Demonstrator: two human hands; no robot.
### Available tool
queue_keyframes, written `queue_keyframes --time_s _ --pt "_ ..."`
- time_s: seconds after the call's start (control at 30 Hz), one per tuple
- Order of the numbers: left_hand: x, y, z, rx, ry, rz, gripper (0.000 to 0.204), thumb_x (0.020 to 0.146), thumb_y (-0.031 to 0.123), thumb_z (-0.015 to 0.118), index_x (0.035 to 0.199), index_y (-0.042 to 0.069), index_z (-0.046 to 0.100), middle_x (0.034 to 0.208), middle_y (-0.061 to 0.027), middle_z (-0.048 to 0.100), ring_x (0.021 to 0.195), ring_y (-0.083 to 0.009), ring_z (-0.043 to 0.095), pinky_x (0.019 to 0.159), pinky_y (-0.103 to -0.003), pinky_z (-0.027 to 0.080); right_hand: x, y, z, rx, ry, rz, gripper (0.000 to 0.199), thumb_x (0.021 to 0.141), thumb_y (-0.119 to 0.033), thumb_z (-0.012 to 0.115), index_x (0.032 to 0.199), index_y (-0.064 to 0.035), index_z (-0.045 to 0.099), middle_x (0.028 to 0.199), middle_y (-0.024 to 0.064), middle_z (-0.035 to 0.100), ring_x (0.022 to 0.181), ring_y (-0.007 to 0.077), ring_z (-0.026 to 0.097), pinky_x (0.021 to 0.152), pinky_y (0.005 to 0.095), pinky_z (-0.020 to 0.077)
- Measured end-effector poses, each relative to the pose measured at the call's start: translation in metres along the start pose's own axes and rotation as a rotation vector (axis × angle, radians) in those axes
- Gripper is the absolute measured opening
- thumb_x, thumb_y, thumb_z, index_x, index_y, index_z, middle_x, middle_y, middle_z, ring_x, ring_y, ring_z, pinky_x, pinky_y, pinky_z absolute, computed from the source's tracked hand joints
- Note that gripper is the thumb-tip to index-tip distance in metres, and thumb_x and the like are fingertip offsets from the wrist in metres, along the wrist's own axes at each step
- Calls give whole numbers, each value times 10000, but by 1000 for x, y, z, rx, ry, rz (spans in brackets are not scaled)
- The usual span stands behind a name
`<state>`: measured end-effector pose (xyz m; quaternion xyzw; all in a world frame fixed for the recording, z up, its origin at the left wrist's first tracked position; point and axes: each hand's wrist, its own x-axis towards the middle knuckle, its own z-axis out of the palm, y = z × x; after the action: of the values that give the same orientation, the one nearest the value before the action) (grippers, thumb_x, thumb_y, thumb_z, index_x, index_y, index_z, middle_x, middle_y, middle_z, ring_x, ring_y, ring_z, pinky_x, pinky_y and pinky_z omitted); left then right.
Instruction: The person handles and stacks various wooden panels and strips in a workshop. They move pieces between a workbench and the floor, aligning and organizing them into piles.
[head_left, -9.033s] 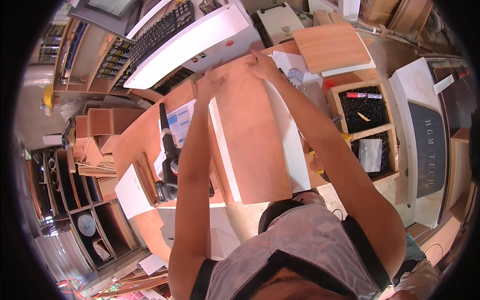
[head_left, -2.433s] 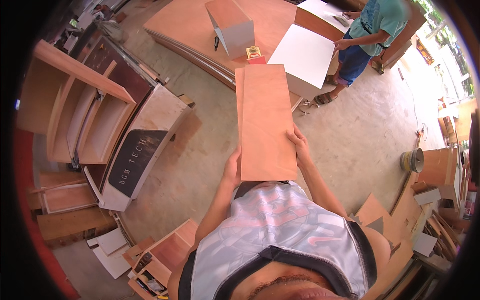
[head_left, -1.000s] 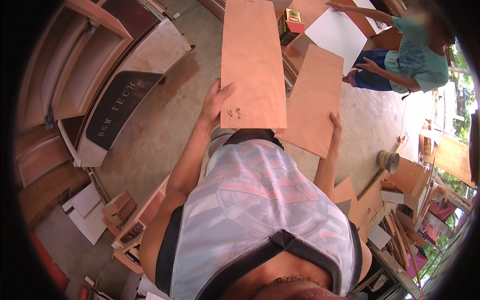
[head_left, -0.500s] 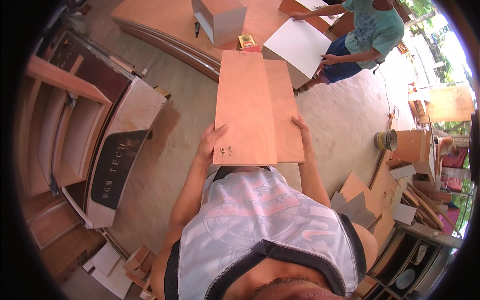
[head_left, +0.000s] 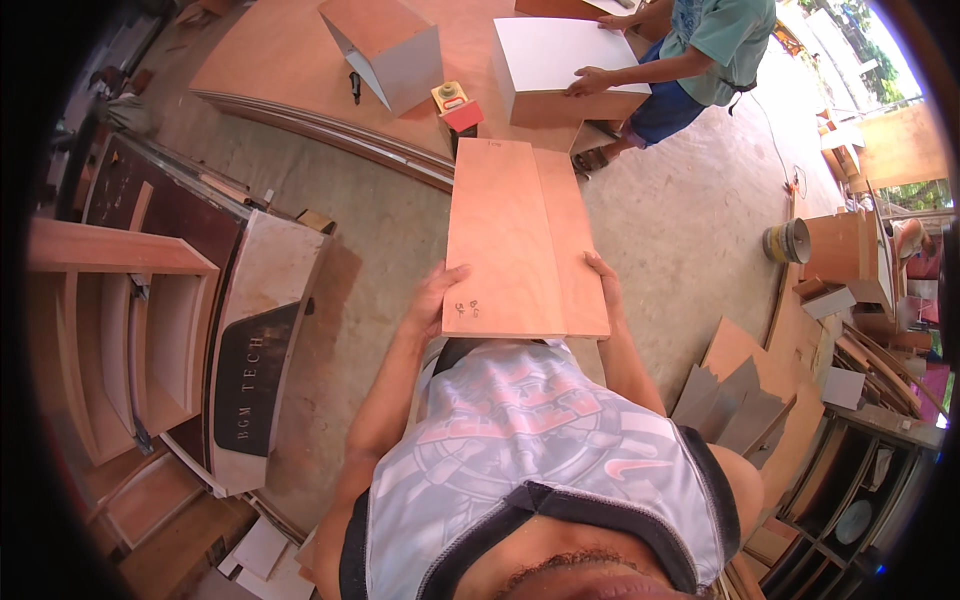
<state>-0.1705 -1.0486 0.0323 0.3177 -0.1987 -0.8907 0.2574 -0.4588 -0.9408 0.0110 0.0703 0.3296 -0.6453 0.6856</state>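
So right now it's two plain wood boards, one on the left and one on the right, held up in front of the shirt, long edges together. The left hand pinches the outer edge of the left one, thumb on top; the right hand grips the right one's outer edge, though its fingers underneath are hidden. Can't tell if the boards overlap a little at the seam. I'd call this step handling and lining up the pair. Next move, imo, calls for an even squeeze from both sides so neither board slips, plus watching the far ends near the yellow-and-red can and the stack of sheets.
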Motion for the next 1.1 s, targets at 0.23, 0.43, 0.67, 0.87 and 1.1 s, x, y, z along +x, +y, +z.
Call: queue_keyframes --time_s 0.23,0.43,0.67,0.87,1.1 --pt "62 -21 50 7 14 -90 485 937 185 633 1333 -22 445 1192 -161 625 1024 -249 688 834 -392 614 25 -48 -28 -40 69 11 559 923 -243 585 1361 62 418 1248 270 594 1055 373 662 916 502 567" --pt "113 -33 66 25 62 -170 480 933 182 644 1323 -26 455 1184 -159 632 1031 -251 685 849 -400 609 50 -91 -64 13 82 98 565 918 -227 596 1382 41 413 1282 259 578 1095 369 645 931 495 562" --pt "175 -57 51 19 81 -172 529 927 169 660 1356 -30 422 1252 -173 600 1092 -259 660 892 -410 592 110 -127 -109 -67 18 69 592 944 -94 564 1483 -46 324 1424 195 484 1208 328 587 996 477 535" --pt "238 -58 6 106 109 -177 633 918 151 684 1428 -7 345 1356 -160 524 1195 -252 593 952 -396 555 190 -133 -146 -171 -45 22 612 981 -104 540 1524 -49 265 1472 159 441 1308 274 508 1053 428 494" --pt "353 -90 -87 159 133 -159 669 921 158 692 1459 29 316 1392 -134 501 1249 -230 549 1008 -382 509 319 -139 -206 -415 -10 19 614 1010 -151 523 1552 -86 241 1513 123 410 1328 250 485 1059 410 470"
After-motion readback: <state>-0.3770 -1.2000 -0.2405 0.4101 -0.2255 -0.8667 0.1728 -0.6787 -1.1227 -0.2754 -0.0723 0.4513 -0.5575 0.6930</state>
